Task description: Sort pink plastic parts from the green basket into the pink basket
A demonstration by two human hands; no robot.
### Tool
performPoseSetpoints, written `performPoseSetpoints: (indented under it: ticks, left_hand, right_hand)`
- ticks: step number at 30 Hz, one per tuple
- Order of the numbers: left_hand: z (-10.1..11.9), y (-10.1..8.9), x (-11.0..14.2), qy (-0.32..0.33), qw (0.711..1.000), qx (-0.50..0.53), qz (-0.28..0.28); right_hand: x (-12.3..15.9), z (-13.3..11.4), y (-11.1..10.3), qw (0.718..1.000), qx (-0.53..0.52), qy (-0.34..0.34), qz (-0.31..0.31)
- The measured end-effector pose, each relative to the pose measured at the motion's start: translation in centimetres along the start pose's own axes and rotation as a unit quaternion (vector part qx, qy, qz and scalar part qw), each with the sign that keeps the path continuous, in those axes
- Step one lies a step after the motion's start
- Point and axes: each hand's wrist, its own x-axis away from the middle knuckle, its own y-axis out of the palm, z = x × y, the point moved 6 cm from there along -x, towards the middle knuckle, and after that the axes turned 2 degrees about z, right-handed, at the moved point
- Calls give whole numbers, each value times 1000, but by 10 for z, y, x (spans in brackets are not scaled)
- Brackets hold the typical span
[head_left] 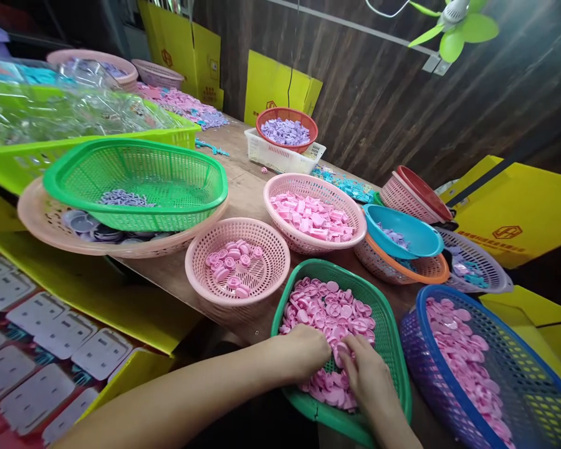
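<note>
Both hands are over a green basket (397, 340) filled with small round pink plastic pieces (330, 305). My left hand (308, 352) is closed with the knuckles up; whatever its fingers hold is hidden. Beside it, my right hand (367, 374) pinches a round pink plastic piece (342, 354) between thumb and fingers. Just beyond stands a pink basket (266, 274) with several round pink parts (231, 257) made of a disc with a ring-like centre. To the right, a blue-rimmed basket (462, 368) contains more flat pink pieces.
A larger pink basket (315, 246) of blocky pink parts stands behind. On the left, a green oval basket (135, 212) rests on a peach basket (32, 215). A blue bowl (402, 231) sits on an orange basket (437, 271). Yellow cartons (518, 218) line the wall.
</note>
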Motion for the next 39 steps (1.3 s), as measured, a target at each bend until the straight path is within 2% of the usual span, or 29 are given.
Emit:
performPoseSetpoints:
  ticks: [2, 4, 7, 9, 10, 12, 15, 18, 21, 25, 28, 30, 33, 37, 39]
  left_hand:
    - [-5, 8, -5, -2, 999, -31, -38]
    - [-10, 5, -6, -20, 996, -70, -59]
    - [-10, -13, -4, -49, 995, -91, 10]
    - [-2, -20, -3, -30, 995, -76, 63]
    - [3, -19, -2, -13, 995, -67, 70]
    - [10, -10, -3, 11, 997, -63, 47]
    - [9, 4, -6, 1, 996, -92, -9]
    - [8, 1, -8, 0, 994, -105, -6]
    - [21, -5, -12, 56, 993, -104, 2]
    - [39, 12, -25, 140, 981, -131, -25]
    - [39, 28, -33, 147, 978, -146, -23]
    - [37, 32, -34, 154, 977, -147, -6]
    - [39, 32, -31, 171, 975, -143, 10]
    - [46, 29, -29, 171, 976, -134, -31]
    - [47, 19, -27, 155, 980, -114, -42]
  right_hand:
    - [3, 5, -12, 997, -68, 21, 31]
    - [8, 12, -21, 988, -140, 44, 44]
    - [17, 23, -28, 967, -240, 76, 45]
    - [23, 32, -28, 950, -293, 102, 44]
    - [26, 37, -28, 941, -313, 117, 46]
    - [30, 45, -29, 925, -346, 147, 55]
    - [32, 49, -28, 895, -412, 160, 52]
    - [33, 47, -27, 863, -477, 158, 51]
    - [34, 44, -25, 846, -502, 167, 67]
    - [33, 37, -22, 831, -525, 161, 83]
    - [34, 35, -23, 814, -553, 139, 107]
    - [34, 34, -23, 812, -560, 125, 108]
    - [35, 32, -23, 812, -565, 114, 93]
    - [38, 32, -25, 819, -547, 135, 107]
    - [39, 34, -27, 823, -533, 157, 116]
